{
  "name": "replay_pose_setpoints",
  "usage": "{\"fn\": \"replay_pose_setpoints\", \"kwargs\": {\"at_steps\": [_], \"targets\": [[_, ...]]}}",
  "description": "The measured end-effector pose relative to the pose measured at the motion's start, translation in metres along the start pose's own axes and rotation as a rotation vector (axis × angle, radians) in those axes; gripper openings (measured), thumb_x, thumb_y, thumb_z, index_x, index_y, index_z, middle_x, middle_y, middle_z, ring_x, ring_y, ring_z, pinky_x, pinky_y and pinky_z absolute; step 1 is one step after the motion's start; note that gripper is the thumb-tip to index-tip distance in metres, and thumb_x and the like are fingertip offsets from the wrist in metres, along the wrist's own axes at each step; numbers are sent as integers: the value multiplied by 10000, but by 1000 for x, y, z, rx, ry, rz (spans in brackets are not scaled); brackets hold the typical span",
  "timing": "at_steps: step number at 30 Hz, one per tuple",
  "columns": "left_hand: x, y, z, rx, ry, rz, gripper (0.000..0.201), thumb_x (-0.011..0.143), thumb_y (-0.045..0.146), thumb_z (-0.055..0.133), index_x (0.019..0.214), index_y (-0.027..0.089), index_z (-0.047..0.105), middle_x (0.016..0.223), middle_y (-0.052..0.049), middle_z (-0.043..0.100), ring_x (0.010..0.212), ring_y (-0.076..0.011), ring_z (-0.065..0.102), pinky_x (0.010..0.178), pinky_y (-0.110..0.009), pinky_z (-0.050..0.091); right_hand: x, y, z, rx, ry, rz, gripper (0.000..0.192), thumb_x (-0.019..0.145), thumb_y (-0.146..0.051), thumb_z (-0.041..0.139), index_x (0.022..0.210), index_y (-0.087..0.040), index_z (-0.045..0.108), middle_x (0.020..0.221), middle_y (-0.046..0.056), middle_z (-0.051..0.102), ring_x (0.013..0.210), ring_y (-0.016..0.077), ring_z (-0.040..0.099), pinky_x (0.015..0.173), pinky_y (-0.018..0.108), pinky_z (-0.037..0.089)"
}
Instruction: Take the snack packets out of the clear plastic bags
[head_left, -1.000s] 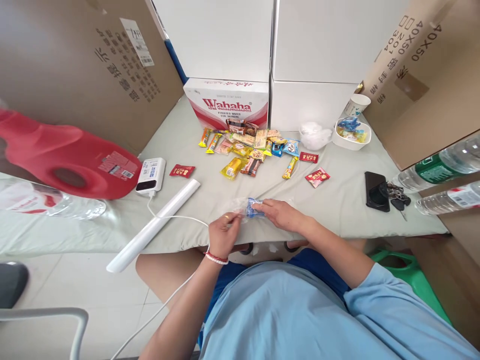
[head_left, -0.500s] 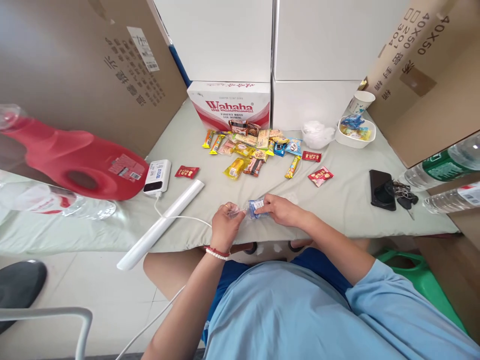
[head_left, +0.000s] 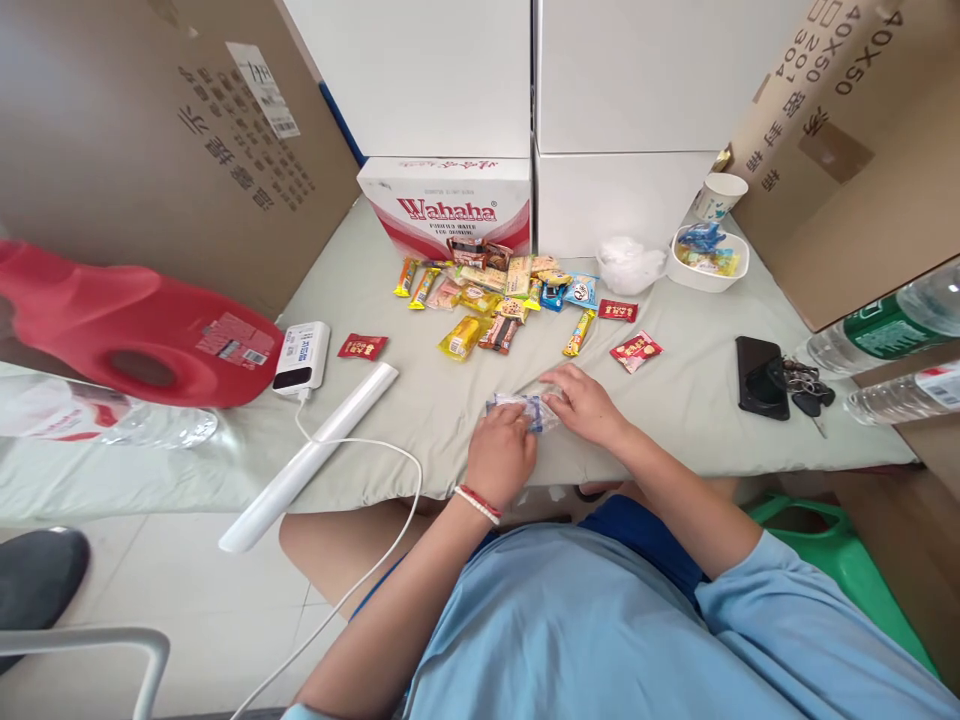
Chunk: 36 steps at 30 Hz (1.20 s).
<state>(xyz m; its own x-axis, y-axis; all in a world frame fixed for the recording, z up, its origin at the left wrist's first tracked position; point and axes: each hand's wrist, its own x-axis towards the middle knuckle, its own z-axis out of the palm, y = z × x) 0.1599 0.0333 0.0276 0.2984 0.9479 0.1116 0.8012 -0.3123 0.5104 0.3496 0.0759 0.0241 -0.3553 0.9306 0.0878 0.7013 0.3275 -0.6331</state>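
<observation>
My left hand [head_left: 501,454] and my right hand [head_left: 586,404] both rest on a small clear plastic bag [head_left: 529,408] with a blue snack packet inside, near the front edge of the grey-green cloth-covered table [head_left: 675,400]. Fingers of both hands pinch the bag, the left from the near side, the right from the right side. A pile of small snack packets [head_left: 499,297] lies further back in the middle. A red packet [head_left: 635,351] lies just beyond my right hand.
A white roll of bags [head_left: 315,452], a power bank [head_left: 301,356] with cable, a red packet [head_left: 362,346], a red jug [head_left: 127,330], a Wahaha box [head_left: 446,206], a white bowl [head_left: 703,262], a phone [head_left: 762,376] with keys, and water bottles [head_left: 885,330] surround the spot.
Both hands have shifted rightward and slightly further onto the table with the bag. My left hand now covers the bag from the near side, and the bag looks flattened on the cloth.
</observation>
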Motion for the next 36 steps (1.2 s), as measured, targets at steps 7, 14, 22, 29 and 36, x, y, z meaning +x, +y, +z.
{"fn": "replay_pose_setpoints", "kwargs": {"at_steps": [7, 14, 22, 29, 36], "targets": [[-8, 13, 3, 371, -7, 85, 241, 934, 184, 549, 1047, 210, 760, 1234, -106, 737, 1097, -317, 603, 885, -495, 442, -5, 1, -7, -288, -113, 104, 61, 893, -238, 702, 926, -203, 740, 1098, 131, 643, 1140, 321, 522, 930, 412, 437], [-6, 3, 11, 320, -8, 120, 294, 899, 93, 511, 1053, 111, 760, 1120, -190, 734, 1092, -333, 640, 930, -510, 501, 23, -31, 11, 263, -142, 73, 115, 926, -172, 560, 879, -199, 662, 733, -28, 622, 695, 133, 572, 673, 241, 423], [-21, -46, -3, -254, 375, -265, 304, 945, 394, 572, 1143, 210, 711, 1187, -113, 727, 1103, -264, 679, 979, -433, 546, 28, -23, 39, 540, -144, 153, 100, 929, -184, 564, 856, -199, 632, 780, -21, 636, 569, 102, 616, 590, 225, 498], [4, -37, 16, -97, 230, -314, 296, 863, 358, 663, 1082, 159, 670, 1027, -136, 657, 970, -290, 635, 900, -453, 529, 14, -27, 41, 664, -60, 309, 123, 919, -242, 595, 1028, -216, 648, 788, -17, 673, 645, 151, 692, 641, 286, 592], [-19, 4, 40, -82, 428, 293, 462, 905, 81, 499, 1352, 194, 536, 1275, -179, 626, 1256, -295, 573, 1060, -507, 495, -26, -16, 34, 1002, -22, 387, 478, 944, -599, 590, 1271, -255, 642, 1185, 67, 721, 1099, 233, 696, 899, 379, 616]]}}
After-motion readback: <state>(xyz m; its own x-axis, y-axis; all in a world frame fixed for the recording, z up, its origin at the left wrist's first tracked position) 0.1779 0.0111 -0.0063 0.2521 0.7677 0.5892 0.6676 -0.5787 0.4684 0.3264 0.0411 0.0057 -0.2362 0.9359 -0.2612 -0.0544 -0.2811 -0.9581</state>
